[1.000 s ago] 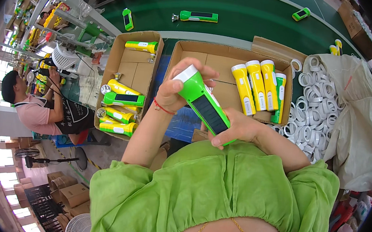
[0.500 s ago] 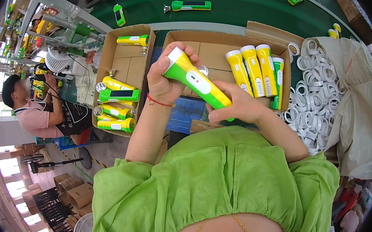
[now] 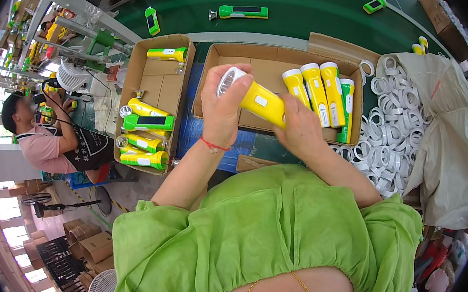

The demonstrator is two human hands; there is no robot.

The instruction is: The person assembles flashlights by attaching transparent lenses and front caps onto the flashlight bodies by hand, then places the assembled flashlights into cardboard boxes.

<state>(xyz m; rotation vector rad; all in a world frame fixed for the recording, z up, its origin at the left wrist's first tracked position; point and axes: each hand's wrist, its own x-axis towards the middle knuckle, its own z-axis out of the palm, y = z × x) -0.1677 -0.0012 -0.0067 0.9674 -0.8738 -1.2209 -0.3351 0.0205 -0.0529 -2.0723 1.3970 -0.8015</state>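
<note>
A yellow flashlight (image 3: 265,103) is held between my two hands, above the near edge of the wide cardboard box. My left hand (image 3: 221,102) wraps round its head, where a white ring frames the silvery reflector. Round the tail end my right hand (image 3: 302,127) is closed, hiding that part. Just beyond my right hand, several flashlights with white rings (image 3: 319,95) lean side by side in the wide box (image 3: 265,59). In the narrower box (image 3: 158,79) to the left lie several yellow and green flashlights (image 3: 147,122), some with loose reflectors at their ends.
A heap of white rings (image 3: 390,127) lies on the right beside a pale sack (image 3: 444,132). Across the back runs a green conveyor belt (image 3: 297,20) with a few green flashlights (image 3: 244,12) on it. At the left a co-worker (image 3: 49,134) sits handling parts.
The flashlight has been turned, so its reflector end now faces up toward me and its yellow side shows. Both hands have shifted slightly right and nearer.
</note>
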